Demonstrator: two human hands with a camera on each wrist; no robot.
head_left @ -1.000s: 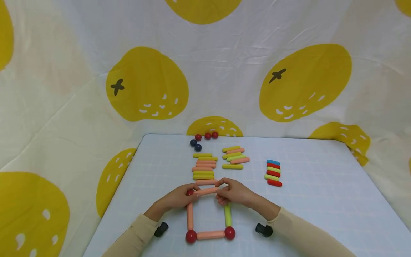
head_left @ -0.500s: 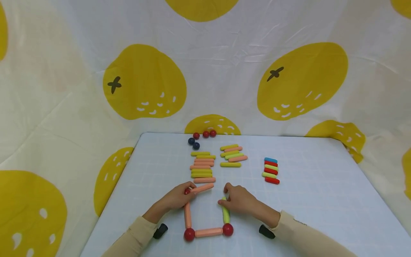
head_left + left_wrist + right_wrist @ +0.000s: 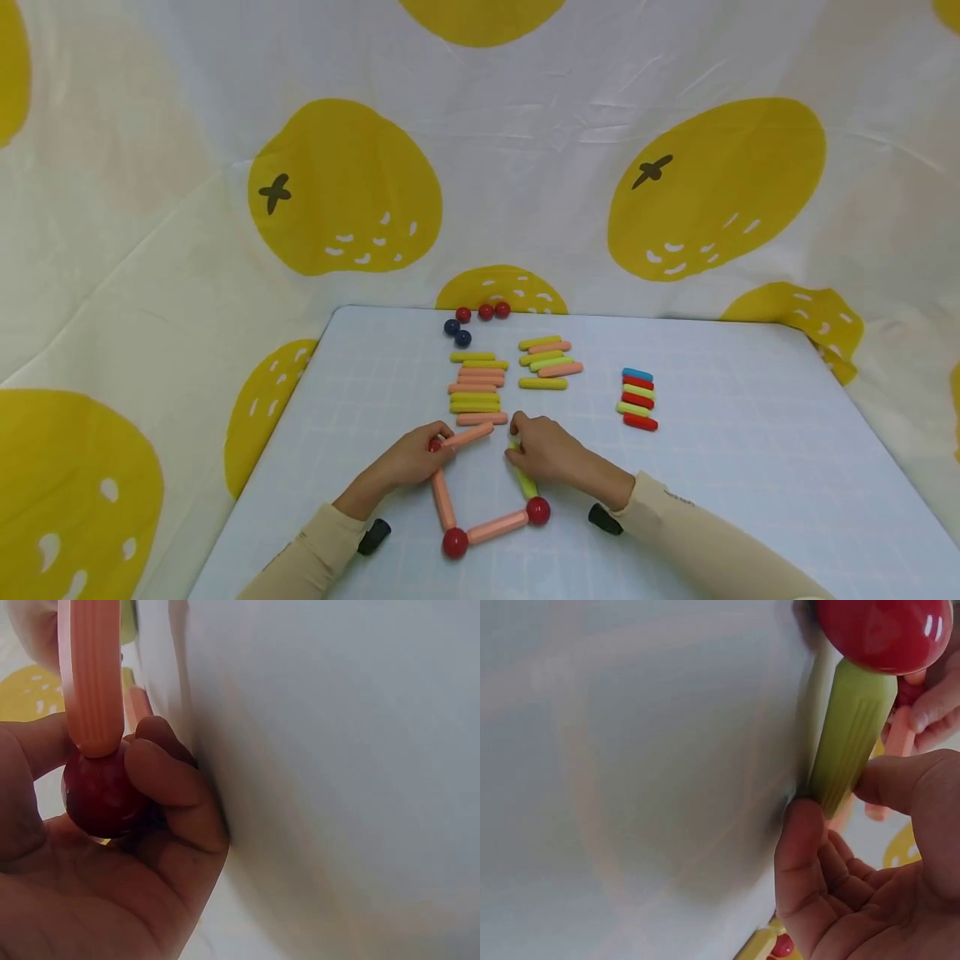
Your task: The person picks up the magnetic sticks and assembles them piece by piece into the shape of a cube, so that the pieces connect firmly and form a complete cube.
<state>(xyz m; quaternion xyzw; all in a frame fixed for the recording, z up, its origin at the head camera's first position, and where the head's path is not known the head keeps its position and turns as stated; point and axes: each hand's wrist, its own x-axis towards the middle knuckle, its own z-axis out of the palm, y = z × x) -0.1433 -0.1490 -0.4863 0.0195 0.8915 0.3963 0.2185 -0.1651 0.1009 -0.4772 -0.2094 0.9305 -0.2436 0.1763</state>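
Observation:
My left hand (image 3: 411, 458) holds a red ball (image 3: 105, 791) between curled fingers. From that ball a pink rod (image 3: 474, 435) slants up to the right, its far end free. Another pink rod (image 3: 443, 500) runs down from the held corner to a second red ball (image 3: 454, 542). A lower pink rod (image 3: 497, 527) links this to a third red ball (image 3: 537, 511). Rising from the third ball is a yellow-green rod (image 3: 855, 735); my right hand (image 3: 551, 450) pinches its upper end between thumb and fingers. The rods form a four-sided outline, apart at the upper right.
Beyond the hands lie several pink and yellow rods (image 3: 480, 387), with another group (image 3: 551, 358) to their right. Short coloured rods (image 3: 637, 400) are lined up farther right. Red balls (image 3: 486, 312) and dark blue balls (image 3: 462, 338) sit near the table's (image 3: 735, 467) back edge.
My right hand has let go of the upper pink rod and taken the yellow-green rod's end. The yellow-green rod now leans left, and the lower right ball has shifted away from me.

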